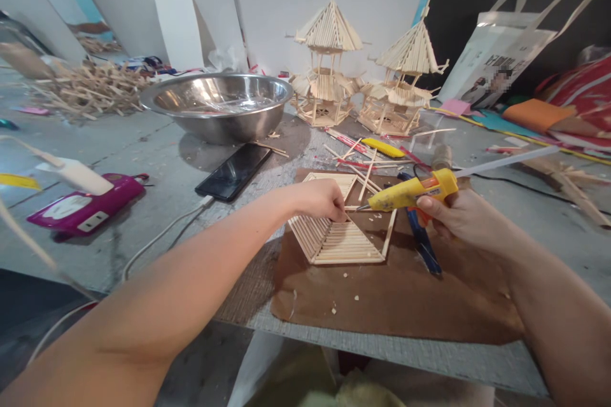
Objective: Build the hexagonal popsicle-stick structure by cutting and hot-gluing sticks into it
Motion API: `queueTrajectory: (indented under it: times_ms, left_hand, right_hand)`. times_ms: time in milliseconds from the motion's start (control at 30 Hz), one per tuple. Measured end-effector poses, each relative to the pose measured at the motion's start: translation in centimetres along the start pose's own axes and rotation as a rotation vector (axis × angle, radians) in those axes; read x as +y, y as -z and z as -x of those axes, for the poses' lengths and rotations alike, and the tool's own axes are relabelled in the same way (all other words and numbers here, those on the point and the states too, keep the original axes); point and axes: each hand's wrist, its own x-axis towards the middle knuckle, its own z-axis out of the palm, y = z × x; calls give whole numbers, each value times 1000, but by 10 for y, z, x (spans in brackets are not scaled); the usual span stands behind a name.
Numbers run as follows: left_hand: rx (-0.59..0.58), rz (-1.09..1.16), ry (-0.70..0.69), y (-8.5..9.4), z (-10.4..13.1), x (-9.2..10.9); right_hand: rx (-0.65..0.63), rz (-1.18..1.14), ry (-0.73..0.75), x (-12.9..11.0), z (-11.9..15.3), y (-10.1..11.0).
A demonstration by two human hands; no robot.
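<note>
A hexagonal frame of thin wooden sticks (346,245) lies flat on a brown board (405,305). Rows of sticks fill its left and front parts, while its right part is an open outline. Over the middle of the frame, my left hand (324,198) is closed in a pinch; whatever its fingertips hold is hidden. My right hand (456,213) grips a yellow hot glue gun (413,191) with a long glue stick out of its back. The gun's nozzle points left, close to my left fingertips. Under the gun lies a blue-handled tool (422,241), partly covered.
Behind the board are loose sticks (365,172), a yellow cutter (382,147) and two stick pagodas (329,76). A phone (233,172), a metal bowl (224,121), a purple power strip (90,206) and a stick pile (90,89) sit leftward. A white bag (496,57) stands back right.
</note>
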Motion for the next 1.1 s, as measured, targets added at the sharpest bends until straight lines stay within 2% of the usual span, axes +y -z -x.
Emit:
queueTrajectory:
  times_ms: [1100]
  left_hand:
    - [3, -60, -67, -1, 0, -1]
  right_hand:
    - [-25, 64, -36, 1, -2, 1]
